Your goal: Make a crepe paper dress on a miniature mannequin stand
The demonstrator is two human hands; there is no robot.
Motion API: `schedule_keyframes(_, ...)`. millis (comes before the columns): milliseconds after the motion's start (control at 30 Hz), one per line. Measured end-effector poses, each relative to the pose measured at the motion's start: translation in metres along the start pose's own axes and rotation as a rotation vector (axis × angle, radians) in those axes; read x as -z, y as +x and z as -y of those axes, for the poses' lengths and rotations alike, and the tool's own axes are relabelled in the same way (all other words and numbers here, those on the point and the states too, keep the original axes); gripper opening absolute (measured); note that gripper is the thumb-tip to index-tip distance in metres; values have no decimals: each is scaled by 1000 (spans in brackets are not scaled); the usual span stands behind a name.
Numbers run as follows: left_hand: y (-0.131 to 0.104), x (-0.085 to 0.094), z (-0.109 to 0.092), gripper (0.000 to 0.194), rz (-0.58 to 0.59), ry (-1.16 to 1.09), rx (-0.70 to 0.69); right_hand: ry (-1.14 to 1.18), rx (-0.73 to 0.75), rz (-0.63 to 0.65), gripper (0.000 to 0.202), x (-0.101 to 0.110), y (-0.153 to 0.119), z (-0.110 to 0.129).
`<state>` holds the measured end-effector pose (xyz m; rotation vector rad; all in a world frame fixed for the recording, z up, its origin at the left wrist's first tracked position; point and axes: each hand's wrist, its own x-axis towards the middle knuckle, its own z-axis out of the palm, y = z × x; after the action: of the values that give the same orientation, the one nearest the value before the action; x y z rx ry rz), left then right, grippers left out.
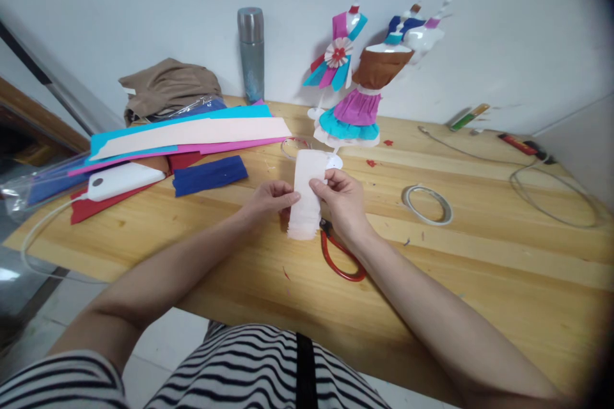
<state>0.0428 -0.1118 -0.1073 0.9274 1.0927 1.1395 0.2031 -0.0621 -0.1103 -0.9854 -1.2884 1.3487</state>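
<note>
A strip of white crepe paper (306,195) with a ruffled lower end is held upright over the table. My left hand (273,198) pinches its left edge between thumb and fingers. On the opposite edge, my right hand (343,198) grips the paper, thumb in front and fingers behind. Red-handled scissors (341,262) lie under my right wrist, their blades mostly hidden. Just beyond the paper stands a small dress form (378,67) with a brown top and a pink, blue and white ruffled skirt.
More dressed forms (339,45) stand at the back. Stacked crepe paper (192,137), a blue crepe piece (210,175) and a white power bank (125,181) lie left. A tape roll (428,204) and a cable (522,185) lie right. A flask (252,54) stands by the wall.
</note>
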Motion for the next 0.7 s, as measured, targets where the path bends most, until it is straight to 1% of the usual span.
schedule_keyframes(67,0,-1,-1,35,-64,-49,-37,18,-13,15,22,-1,-1,-1)
schedule_keyframes(100,-1,-2,-2,34,-78,-71,-43,29,-20,25,23,-1,-2,-1)
schedule_keyframes(267,-5,-2,-10,33,-66,-139,-13,38,-51,108,25,-5,-6,3)
schedule_keyframes(400,-6,-3,-13,36,-139,-172,-55,43,-61,152,23,-7,-9,8)
schedule_keyframes(467,-6,-3,-14,38,-153,-160,-88,65,-55,140,22,-7,-8,9)
schedule_keyframes(633,-4,-3,-11,42,-83,-26,-112,99,-45,67,24,-7,-5,7)
schedule_keyframes(700,-4,-2,-11,42,-75,18,-121,93,-39,57,25,-6,-5,6)
